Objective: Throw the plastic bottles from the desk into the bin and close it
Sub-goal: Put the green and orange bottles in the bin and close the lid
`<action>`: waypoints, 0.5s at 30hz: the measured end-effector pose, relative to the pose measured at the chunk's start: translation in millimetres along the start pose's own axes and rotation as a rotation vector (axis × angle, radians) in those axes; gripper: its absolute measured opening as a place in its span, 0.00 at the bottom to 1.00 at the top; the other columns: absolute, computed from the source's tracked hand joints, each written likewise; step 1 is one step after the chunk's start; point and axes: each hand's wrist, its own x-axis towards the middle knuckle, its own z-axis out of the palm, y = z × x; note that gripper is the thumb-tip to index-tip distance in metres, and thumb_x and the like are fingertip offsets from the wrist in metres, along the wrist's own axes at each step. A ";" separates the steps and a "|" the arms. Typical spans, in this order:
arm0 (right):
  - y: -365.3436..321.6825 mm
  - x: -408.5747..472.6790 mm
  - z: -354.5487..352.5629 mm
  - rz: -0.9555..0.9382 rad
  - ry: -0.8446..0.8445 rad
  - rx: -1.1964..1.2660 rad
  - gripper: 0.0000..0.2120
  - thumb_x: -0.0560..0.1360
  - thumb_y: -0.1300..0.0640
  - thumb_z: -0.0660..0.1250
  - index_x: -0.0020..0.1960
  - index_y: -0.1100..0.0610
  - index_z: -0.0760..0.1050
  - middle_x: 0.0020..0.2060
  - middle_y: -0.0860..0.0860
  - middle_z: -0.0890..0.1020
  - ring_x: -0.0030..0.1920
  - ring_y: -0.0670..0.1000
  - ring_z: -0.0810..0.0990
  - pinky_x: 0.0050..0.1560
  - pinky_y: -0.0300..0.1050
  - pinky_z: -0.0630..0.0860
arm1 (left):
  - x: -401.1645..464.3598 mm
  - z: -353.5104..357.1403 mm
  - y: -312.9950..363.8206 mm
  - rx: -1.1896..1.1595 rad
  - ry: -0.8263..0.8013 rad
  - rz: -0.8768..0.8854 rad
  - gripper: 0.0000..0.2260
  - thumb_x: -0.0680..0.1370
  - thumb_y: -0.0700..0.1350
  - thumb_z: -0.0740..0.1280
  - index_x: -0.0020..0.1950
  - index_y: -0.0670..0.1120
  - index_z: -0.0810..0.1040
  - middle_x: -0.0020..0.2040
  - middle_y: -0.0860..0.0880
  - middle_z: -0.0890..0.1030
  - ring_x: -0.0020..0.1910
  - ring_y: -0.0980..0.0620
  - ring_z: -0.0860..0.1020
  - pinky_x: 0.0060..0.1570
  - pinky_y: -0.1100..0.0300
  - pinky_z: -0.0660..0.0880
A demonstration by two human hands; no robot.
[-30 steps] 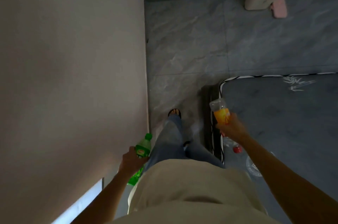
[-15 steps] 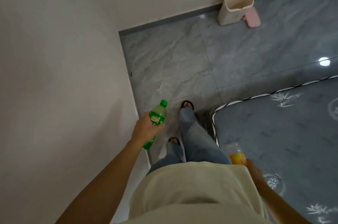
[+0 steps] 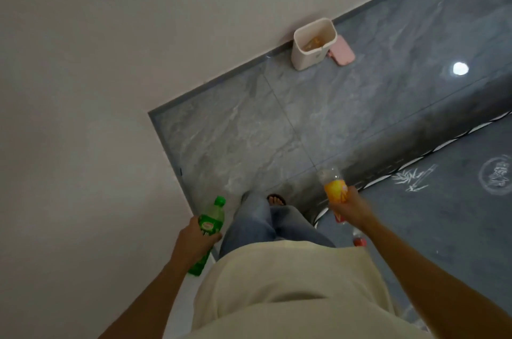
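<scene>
Labels unreadable; left grip [image 3: 194, 239] holds green bottle [image 3: 209, 223], right grip [image 3: 350, 208] orange bottle [image 3: 333, 186].

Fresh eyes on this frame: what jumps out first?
The two bright bottles: a green bottle gripped in the left hand low by the wall, and an orange-labelled bottle in the right hand beside the dark mat. Next, the open cream bin far off against the wall, its pink lid lying on the floor beside it.

1. Green bottle [image 3: 208, 225], green cap.
2. Orange-labelled bottle [image 3: 335, 190], clear top.
3. Cream bin [image 3: 306, 54]; pink lid [image 3: 343, 51].
4. Grey marbled floor [image 3: 249, 133].
5. Grey mattress [image 3: 443, 214], white motifs.
</scene>
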 end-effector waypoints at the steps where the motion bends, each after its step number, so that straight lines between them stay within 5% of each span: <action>1: -20.5 12.3 -8.2 -0.020 0.029 0.004 0.20 0.69 0.53 0.73 0.55 0.59 0.71 0.44 0.58 0.80 0.50 0.63 0.81 0.48 0.53 0.76 | 8.2 -7.4 0.3 0.014 -0.013 -0.025 0.27 0.70 0.54 0.79 0.62 0.46 0.71 0.55 0.43 0.81 0.44 0.48 0.76 0.39 0.59 0.70; 8: -101.9 72.1 -46.8 -0.051 0.088 0.044 0.24 0.69 0.46 0.74 0.59 0.54 0.68 0.43 0.52 0.78 0.43 0.55 0.79 0.46 0.51 0.75 | 75.1 -68.6 40.7 0.129 -0.069 -0.105 0.30 0.69 0.54 0.79 0.64 0.43 0.72 0.57 0.41 0.81 0.44 0.46 0.77 0.40 0.58 0.71; 15: -108.4 82.9 -63.4 0.101 0.115 0.079 0.25 0.69 0.44 0.72 0.59 0.54 0.69 0.46 0.56 0.80 0.49 0.60 0.82 0.46 0.48 0.74 | 145.7 -128.9 185.0 0.224 -0.139 0.143 0.23 0.70 0.50 0.78 0.62 0.46 0.78 0.54 0.44 0.84 0.54 0.42 0.81 0.52 0.53 0.78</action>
